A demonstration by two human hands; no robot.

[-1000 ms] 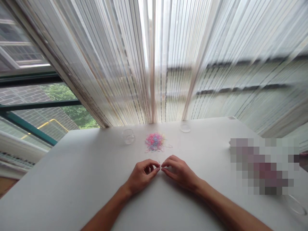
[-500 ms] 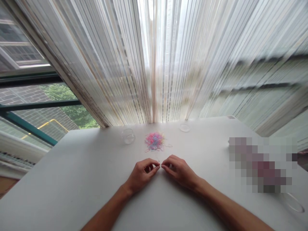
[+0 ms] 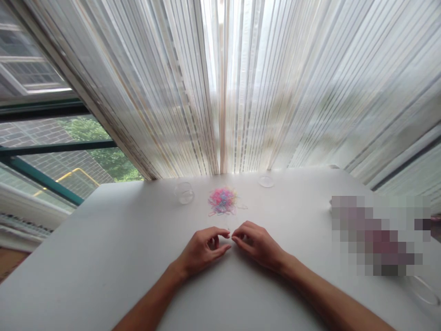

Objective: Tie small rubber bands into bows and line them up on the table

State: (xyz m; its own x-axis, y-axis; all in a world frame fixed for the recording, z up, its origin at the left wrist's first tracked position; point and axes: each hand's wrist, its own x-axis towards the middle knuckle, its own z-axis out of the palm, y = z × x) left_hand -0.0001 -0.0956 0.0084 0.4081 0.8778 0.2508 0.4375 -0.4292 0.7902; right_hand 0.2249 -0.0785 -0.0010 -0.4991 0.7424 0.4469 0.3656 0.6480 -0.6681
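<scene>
On the white table [image 3: 103, 257], my left hand [image 3: 203, 248] has its thumb and forefinger apart, with nothing visible between them. Facing it, my right hand [image 3: 257, 243] holds its fingertips together in a pinch. Whatever lies in that pinch, if anything, is too small to make out. The two hands almost meet at the fingertips. Just beyond them is a pile of thin pink, blue and yellow loops [image 3: 223, 201] that look like small rubber bands. A tiny dark speck shows near the left fingertips.
A clear round container [image 3: 185, 194] stands left of the pile, and a clear round lid [image 3: 266, 182] lies to its right. At the table's right side is a pixelated reddish object [image 3: 381, 239]. A striped curtain [image 3: 220, 92] hangs along the far edge, with a window at left.
My left thumb and forefinger have parted from a pinch. The right hand keeps its pinch in nearly the same place. The view has shifted slightly.
</scene>
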